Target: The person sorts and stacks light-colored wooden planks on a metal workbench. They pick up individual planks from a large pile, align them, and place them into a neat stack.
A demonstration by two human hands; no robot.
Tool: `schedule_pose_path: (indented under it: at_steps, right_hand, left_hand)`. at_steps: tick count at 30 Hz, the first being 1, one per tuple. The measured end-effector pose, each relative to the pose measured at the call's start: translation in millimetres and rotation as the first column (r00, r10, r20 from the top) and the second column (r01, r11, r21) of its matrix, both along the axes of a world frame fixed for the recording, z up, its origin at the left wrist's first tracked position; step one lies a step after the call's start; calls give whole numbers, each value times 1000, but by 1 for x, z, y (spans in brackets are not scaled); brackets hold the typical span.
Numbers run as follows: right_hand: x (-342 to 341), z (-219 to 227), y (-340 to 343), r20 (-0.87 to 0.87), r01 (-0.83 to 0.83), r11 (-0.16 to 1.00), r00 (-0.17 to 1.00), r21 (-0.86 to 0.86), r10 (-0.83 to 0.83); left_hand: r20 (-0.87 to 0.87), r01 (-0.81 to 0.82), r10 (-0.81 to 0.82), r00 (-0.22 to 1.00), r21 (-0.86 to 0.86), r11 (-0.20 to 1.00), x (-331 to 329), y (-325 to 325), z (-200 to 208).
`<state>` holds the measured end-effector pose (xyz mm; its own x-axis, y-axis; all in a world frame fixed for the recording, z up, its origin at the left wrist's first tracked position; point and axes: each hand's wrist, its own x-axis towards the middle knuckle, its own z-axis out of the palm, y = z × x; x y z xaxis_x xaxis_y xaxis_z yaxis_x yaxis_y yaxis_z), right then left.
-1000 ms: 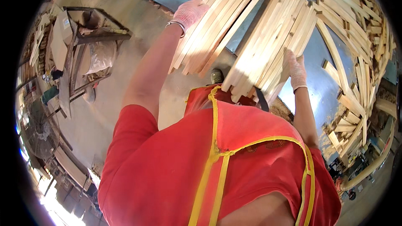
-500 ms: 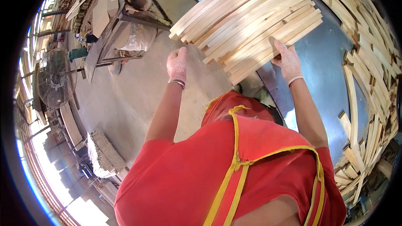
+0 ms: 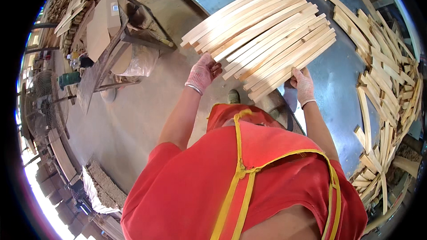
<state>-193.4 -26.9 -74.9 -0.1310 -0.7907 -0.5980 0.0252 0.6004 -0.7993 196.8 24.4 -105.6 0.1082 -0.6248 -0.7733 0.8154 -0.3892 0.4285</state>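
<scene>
A row of long pale wooden strips lies side by side, jutting over the near edge of the blue metal table. Their near-left ends are staggered. My left hand, in a pinkish knit glove, is at those ends, its thumb against or very near them. Its fingers are loosely curled and apart, with nothing seen between them. At the right end of the row my right hand, gloved alike, pinches the nearest wooden strip, thumb on top. The fingers beneath are partly hidden.
The blue metal table carries a big jumbled heap of wooden strips on the right. A dark-framed workbench with cardboard stands at left, near a caged fan. Concrete floor shows between bench and table.
My left hand has come up and right to the strips' ends, and its fingers now show. My right hand stays at the nearest strip. A gap has appeared within the row; the view has shifted slightly.
</scene>
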Motion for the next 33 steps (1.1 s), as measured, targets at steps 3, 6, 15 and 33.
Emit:
schedule_pose_path:
  at_steps: [3, 6, 15, 33]
  right_hand:
    - [6, 2, 2, 89, 45, 998, 995, -50, -40]
    - [-11, -21, 2, 111, 25, 997, 994, -72, -17]
    - [4, -5, -2, 60, -23, 999, 998, -43, 26]
    - [-21, -18, -9, 198, -123, 992, 972, -12, 123]
  left_hand:
    - [-68, 167, -169, 983, -42, 985, 15, 0, 11]
    - [-55, 247, -248, 967, -16, 969, 19, 1, 60]
    - [806, 860, -562, -183, 408, 306, -17, -106, 154]
    - [335, 663, -740, 584, 328, 672, -90, 52, 74]
